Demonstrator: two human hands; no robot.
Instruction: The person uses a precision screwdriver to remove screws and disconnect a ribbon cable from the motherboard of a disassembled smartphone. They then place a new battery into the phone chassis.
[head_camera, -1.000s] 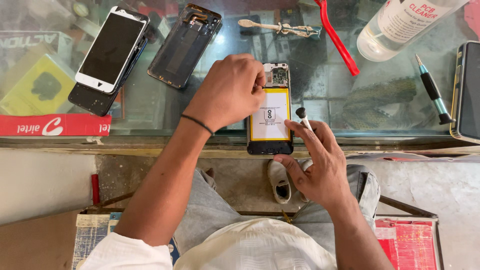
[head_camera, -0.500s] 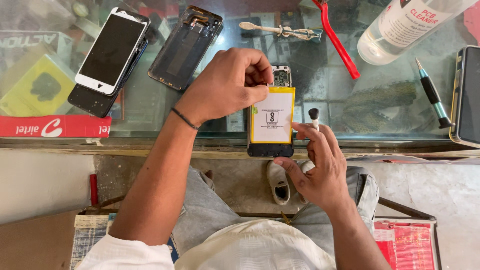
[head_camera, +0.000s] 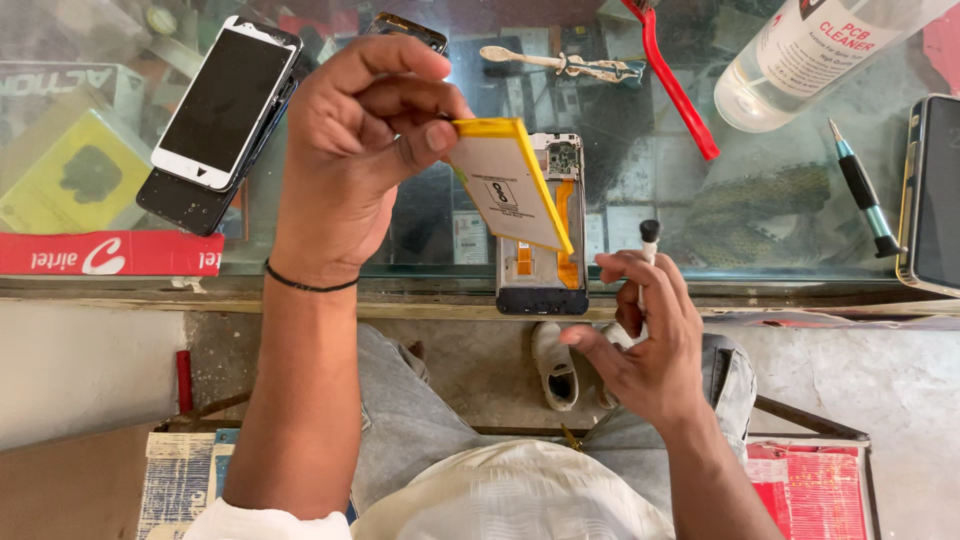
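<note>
The yellow-edged battery (head_camera: 508, 190) is pinched in my left hand (head_camera: 350, 150), tilted above the opened phone (head_camera: 542, 225) on the glass table (head_camera: 760, 190). My right hand (head_camera: 645, 340) grips a small tool (head_camera: 648, 240) (fingers curled). Removal step; setting the battery aside needs care.

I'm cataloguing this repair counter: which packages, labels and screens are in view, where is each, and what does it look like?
White-framed phone screen: dark, upper left, atop a dark phone.
Yellow box: under the glass, far left.
Red strip sign: counter's front edge, left.
Clear bottle: white label, upper right, lying down.
Dark-screened phone: right edge.
Battery: yellow-edged, white label, in the left hand.
</note>
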